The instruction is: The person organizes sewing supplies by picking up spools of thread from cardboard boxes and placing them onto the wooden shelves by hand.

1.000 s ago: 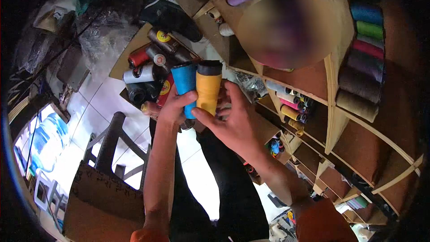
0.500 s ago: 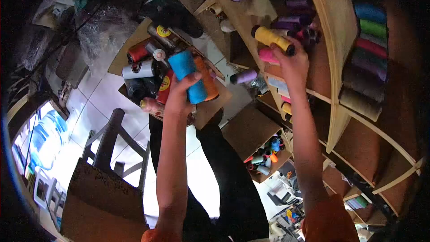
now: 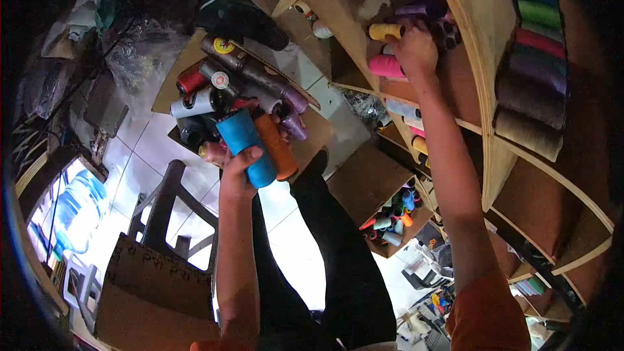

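Observation:
My left hand (image 3: pixel 239 174) is wrapped round a blue thread spool (image 3: pixel 247 148), with an orange spool (image 3: pixel 275 146) right beside it, over the front of a cardboard box (image 3: pixel 318 135) of spools. Out at the upper right, my right hand (image 3: pixel 417 51) closes on the end of a yellow spool (image 3: pixel 385 32) inside a wooden shelf compartment. A pink spool (image 3: pixel 386 66) lies just below the yellow one. Purple spools (image 3: pixel 412 10) lie behind my right hand, partly hidden by it.
Curved wooden shelf edges (image 3: pixel 481 65) stand at the right, holding rows of coloured spools. A second cardboard box (image 3: pixel 370 185) with small spools sits lower down. A dark stool (image 3: pixel 162 201) stands at the left, near a large blue water bottle (image 3: pixel 81 205).
The yellow spool has gone from beside the blue one to the shelf in my right hand. My left hand has moved left and down with the blue spool; the orange one has come into view.

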